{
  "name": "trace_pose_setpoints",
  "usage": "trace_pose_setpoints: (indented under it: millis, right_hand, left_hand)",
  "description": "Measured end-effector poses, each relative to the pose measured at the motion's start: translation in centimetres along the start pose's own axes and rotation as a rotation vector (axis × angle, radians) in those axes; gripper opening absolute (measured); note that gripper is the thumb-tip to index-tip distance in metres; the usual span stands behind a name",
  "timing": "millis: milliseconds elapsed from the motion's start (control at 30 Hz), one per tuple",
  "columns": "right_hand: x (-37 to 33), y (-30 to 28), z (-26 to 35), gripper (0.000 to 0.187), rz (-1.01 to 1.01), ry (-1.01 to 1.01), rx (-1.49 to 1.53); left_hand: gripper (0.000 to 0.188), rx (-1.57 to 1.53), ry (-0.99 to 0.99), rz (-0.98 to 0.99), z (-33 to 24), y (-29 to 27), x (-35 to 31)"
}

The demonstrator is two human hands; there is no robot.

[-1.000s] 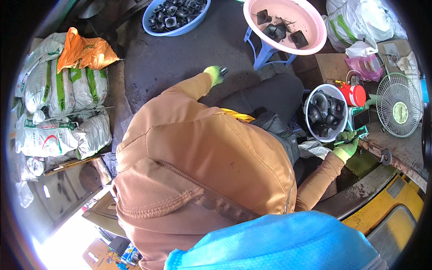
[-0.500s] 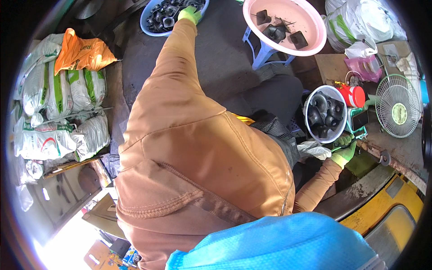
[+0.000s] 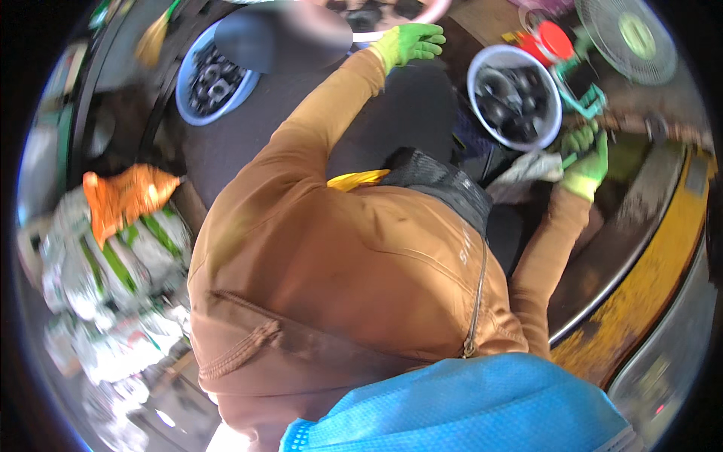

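1. Two green-gloved hands work in front of a seated person in a brown jacket, seen from above; both hands are blurred.
2. Left hand (image 3: 410, 47): reaching forward with palm flat, fingers straight and slightly apart, grasping nothing that I can see. It is just in front of the pink basin (image 3: 369, 36).
3. Right hand (image 3: 591, 157): fingers curled around a slim dark thing (image 3: 602, 141), too blurred to name. It is just beside the rim of the white basin (image 3: 557, 109); I cannot tell whether they touch.
4. Open room: dark bare floor (image 3: 233, 147) stretches left of the left arm, out to the blue basin (image 3: 245, 89). Between the left hand and the white basin lies a gap.
5. Edges: on the right, a metal ledge (image 3: 633, 233) and a yellow machine (image 3: 625, 316) run close along the right forearm.
6. In the way: a green frame (image 3: 587, 102) just beyond the right hand, then a red jug (image 3: 553, 41) and a fan (image 3: 633, 34). A pale bag (image 3: 531, 175) sits between lap and right hand.
7. Around: black parts (image 3: 512, 102) fill the white basin; sacks (image 3: 120, 271) lie far left, under an orange bag (image 3: 128, 200).
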State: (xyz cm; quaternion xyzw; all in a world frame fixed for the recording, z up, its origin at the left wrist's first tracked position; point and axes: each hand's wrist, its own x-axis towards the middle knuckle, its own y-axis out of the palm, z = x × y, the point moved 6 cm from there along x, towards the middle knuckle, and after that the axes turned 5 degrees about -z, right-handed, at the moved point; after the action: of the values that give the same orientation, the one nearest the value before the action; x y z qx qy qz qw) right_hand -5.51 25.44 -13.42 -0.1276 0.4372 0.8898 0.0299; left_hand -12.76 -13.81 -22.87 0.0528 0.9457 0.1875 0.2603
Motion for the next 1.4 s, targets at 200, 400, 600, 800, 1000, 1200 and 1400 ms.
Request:
trace_pose_setpoints:
  millis: [200,400,600,800,1000,1200,1400]
  right_hand:
    - [-1.9,-1.9,2.3,0.034,0.023,-0.116,0.147]
    - [-3.3,-2.6,2.9,0.033,-0.045,-0.161,0.124]
    - [-3.7,-2.9,3.0,0.033,-0.089,-0.196,0.055]
    - [-4.1,-1.2,2.0,0.035,-0.307,-0.239,-0.173]
    - [-4.4,3.5,-3.2,0.024,-0.35,-0.012,-0.162]
    - [-5.7,6.8,-1.3,0.029,0.056,-0.195,-0.053]
    - [-5.3,5.9,-2.3,0.03,-0.036,-0.189,0.01]
  left_hand:
    - [0.039,0.398,0.175,0.309,0.9,12.9,-0.5]
    - [0.045,1.594,0.625,0.073,2.8,17.6,5.2]
    - [0.043,2.309,0.615,0.136,6.0,18.4,10.1]
    - [0.028,1.564,0.75,0.128,-0.1,19.1,5.8]
    - [0.027,1.098,1.804,0.298,-4.0,23.1,-9.3]
    - [0.064,0.587,1.56,0.381,-5.9,25.3,-15.7]
    - [0.052,0.772,1.362,0.403,-7.1,27.5,-13.8]
